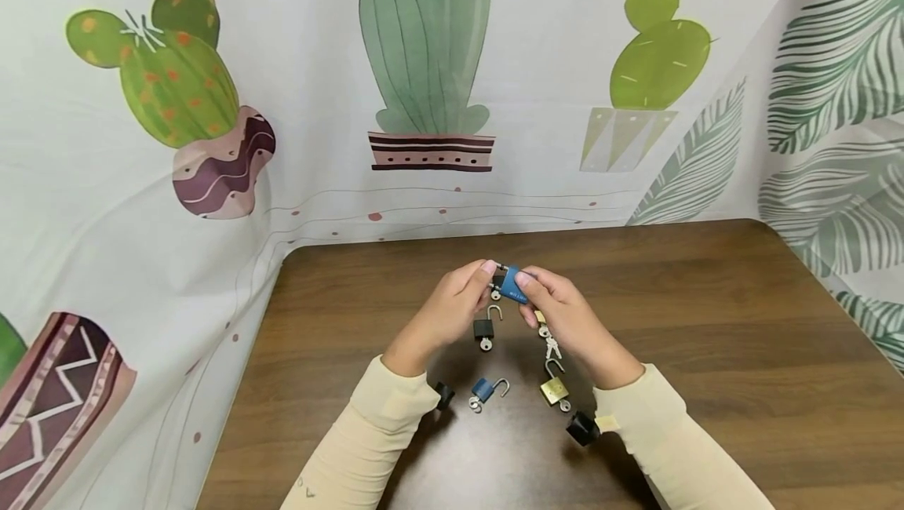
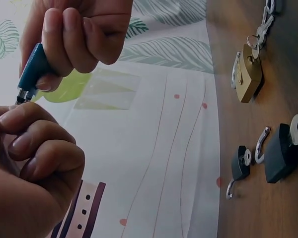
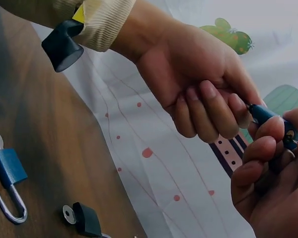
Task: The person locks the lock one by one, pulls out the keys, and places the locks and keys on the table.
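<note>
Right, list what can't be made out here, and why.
Held blue padlock: shackle end hidden by the left grip, head view.
Its lettering: too small to read surely, head view.
Far brass padlock: mostly covered by the right grip, head view.
Black padlock: shackle cut off by the bottom edge, right wrist view.

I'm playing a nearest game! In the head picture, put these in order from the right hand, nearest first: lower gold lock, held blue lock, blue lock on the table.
1. Held blue lock: pinched in the right hand.
2. Lower gold lock: below that hand in the picture.
3. Blue lock on the table: below and left of it.
</note>
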Action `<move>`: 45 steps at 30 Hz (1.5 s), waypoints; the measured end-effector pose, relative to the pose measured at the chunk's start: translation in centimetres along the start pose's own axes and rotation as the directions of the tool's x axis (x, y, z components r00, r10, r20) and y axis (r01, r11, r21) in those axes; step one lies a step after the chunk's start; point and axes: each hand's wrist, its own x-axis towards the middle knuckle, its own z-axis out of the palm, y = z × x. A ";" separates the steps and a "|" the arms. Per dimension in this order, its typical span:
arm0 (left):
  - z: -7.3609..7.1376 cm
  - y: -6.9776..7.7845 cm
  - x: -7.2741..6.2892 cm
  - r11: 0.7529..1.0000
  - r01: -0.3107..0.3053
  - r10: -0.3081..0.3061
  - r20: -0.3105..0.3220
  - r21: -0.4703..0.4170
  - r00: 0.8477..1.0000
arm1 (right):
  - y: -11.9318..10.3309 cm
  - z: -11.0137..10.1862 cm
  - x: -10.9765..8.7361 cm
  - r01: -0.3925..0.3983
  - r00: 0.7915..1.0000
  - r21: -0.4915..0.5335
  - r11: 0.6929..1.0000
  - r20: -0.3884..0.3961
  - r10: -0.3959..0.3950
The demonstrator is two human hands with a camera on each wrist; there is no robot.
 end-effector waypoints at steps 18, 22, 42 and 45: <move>0.5 0.3 -0.2 1.000 -0.001 0.001 -0.016 -0.001 1.000 | 0.1 0.1 -0.3 0.060 0.998 -0.048 0.997 0.016 -0.059; 0.7 0.1 -0.1 0.999 -0.021 0.022 -0.025 0.026 0.999 | 0.1 0.1 -0.2 0.075 0.997 -0.050 0.996 0.025 -0.074; 1.2 -0.7 0.0 1.000 0.020 -0.020 -0.055 0.015 0.998 | 0.8 0.8 -0.1 0.029 0.999 -0.069 0.997 -0.028 -0.031; 0.9 -0.6 0.2 1.000 0.006 -0.006 -0.065 0.003 0.998 | 0.7 1.2 0.0 0.038 0.999 -0.041 0.998 -0.038 -0.040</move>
